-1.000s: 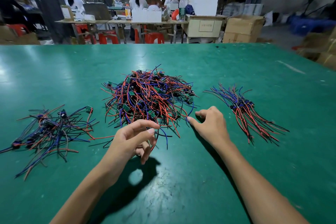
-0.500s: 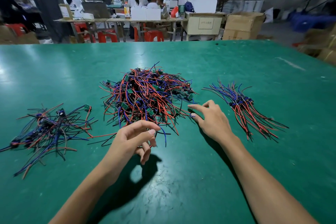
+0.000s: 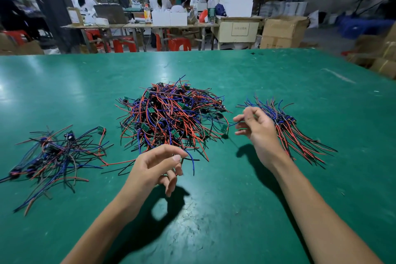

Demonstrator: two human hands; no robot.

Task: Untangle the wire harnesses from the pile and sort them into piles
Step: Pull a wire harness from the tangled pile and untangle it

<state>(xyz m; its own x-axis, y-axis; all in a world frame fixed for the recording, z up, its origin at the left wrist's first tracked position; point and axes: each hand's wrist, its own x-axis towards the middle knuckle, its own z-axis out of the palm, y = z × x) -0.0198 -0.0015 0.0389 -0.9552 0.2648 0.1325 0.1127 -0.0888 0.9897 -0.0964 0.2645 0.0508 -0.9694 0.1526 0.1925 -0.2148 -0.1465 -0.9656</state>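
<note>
A tangled pile of red, blue and black wire harnesses (image 3: pixel 171 118) with small green boards lies mid-table. A loose sorted pile (image 3: pixel 55 154) lies to the left and a straighter bundle (image 3: pixel 287 128) to the right. My left hand (image 3: pixel 156 167) hovers at the tangle's near edge, thumb and forefinger pinching wire ends there. Raised between the tangle and the right bundle, my right hand (image 3: pixel 257 128) pinches a blue wire whose green board (image 3: pixel 224 128) hangs just clear of the table.
The green table (image 3: pixel 214 210) runs wide on all sides. Beyond its far edge are work tables with seated people, red stools and cardboard boxes (image 3: pixel 282 32).
My right hand rose from the table at the tangle's right edge and moved right, drawing a harness out by its blue wire. The left hand stayed in place.
</note>
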